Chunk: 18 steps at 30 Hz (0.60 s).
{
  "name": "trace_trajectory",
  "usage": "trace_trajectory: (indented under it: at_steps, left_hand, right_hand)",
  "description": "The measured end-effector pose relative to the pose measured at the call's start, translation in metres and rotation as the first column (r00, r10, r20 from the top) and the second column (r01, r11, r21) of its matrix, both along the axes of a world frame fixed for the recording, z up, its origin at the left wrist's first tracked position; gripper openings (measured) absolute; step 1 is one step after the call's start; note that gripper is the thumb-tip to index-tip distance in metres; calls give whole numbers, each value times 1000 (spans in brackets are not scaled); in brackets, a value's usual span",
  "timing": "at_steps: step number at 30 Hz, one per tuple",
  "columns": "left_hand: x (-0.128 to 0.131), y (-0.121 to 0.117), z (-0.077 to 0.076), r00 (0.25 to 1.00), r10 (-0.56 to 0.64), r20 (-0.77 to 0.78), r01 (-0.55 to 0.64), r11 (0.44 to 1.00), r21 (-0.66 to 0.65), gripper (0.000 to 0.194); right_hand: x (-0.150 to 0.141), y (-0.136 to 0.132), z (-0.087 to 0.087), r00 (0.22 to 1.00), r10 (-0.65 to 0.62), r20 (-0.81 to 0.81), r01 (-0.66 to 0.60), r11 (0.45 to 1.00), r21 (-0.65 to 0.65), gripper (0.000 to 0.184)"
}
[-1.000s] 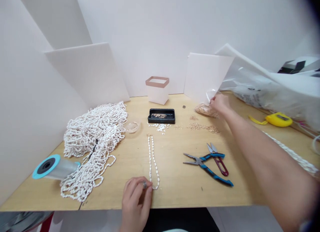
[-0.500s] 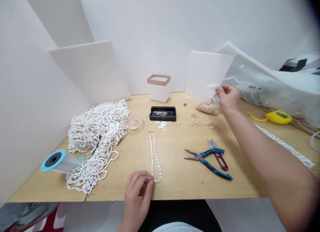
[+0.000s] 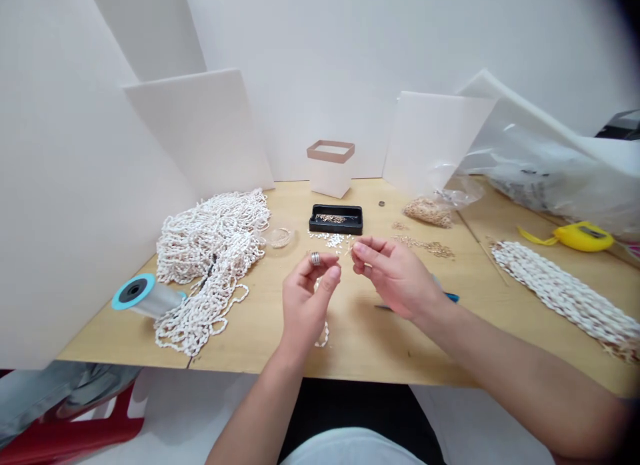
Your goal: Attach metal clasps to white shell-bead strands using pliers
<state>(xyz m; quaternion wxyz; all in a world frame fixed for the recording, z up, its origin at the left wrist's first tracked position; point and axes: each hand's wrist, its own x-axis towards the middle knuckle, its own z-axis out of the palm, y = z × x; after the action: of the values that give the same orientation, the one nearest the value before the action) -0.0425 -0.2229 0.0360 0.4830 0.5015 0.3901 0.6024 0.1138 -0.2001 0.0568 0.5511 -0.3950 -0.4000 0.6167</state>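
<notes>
My right hand (image 3: 393, 271) pinches a thin gold-coloured piece (image 3: 349, 250) above the table; its exact kind is too small to tell. Facing it, my left hand (image 3: 310, 295) wears a ring, with thumb and forefinger drawn nearly together; whatever is between those fingertips is too small to make out. Beneath the left hand lies a strand of white beads (image 3: 325, 337), mostly hidden. Just beyond the hands are loose white beads (image 3: 334, 240) and a black tray (image 3: 336, 230) holding small gold bits. Pliers (image 3: 453, 297) with blue handles are largely covered by my right hand and wrist.
A heap of white bead strands (image 3: 210, 235) and a spool (image 3: 150, 297) lie left, near a clear round dish (image 3: 280, 237). Rightward are small gold pieces (image 3: 435, 249), a filled bag (image 3: 427, 211), a yellow tape measure (image 3: 583, 237) and bundled strands (image 3: 560, 285). A box (image 3: 330, 178) stands behind.
My right hand has come back from the clear bag to the middle, in front of my left. My left hand has let go of the bead strand and risen. The view has shifted a little.
</notes>
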Motion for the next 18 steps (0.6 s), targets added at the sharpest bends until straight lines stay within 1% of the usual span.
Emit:
trace_trajectory:
  at_steps: [2,4,7,10,13,15,16,18]
  left_hand:
    - [3,6,3,999,-24,29,24,1000,6,25]
    - [1,11,2,998,-45,47,45,999,0,24]
    - [-3,15,-4,994,-63,95,67,997,-46,24]
    - [-4,16,-12,979,-67,191,85,993,-86,24]
    - [-2,12,-19,965,-50,257,84,989,-125,25]
    - [-1,8,-22,974,-47,220,78,988,-133,25]
    - [-2,6,-23,986,-52,160,72,990,-123,24]
    - [-7,-1,-27,996,-67,-53,63,996,-65,19]
  right_hand:
    - [-6,-1,-1,998,1,55,-3,1000,27,26]
    - [-9,-2,-2,993,17,120,-24,998,59,25]
    - [-12,-3,-6,983,45,177,-65,992,110,22]
    - [-13,-8,-9,977,64,204,-97,982,160,19]
    - [-12,-12,-11,952,32,304,-101,972,214,17]
    - [-9,-13,-10,915,16,403,-124,962,243,15]
    - [-6,-14,-9,883,10,469,-149,954,259,13]
    - [1,-14,-8,782,-7,624,-226,929,293,11]
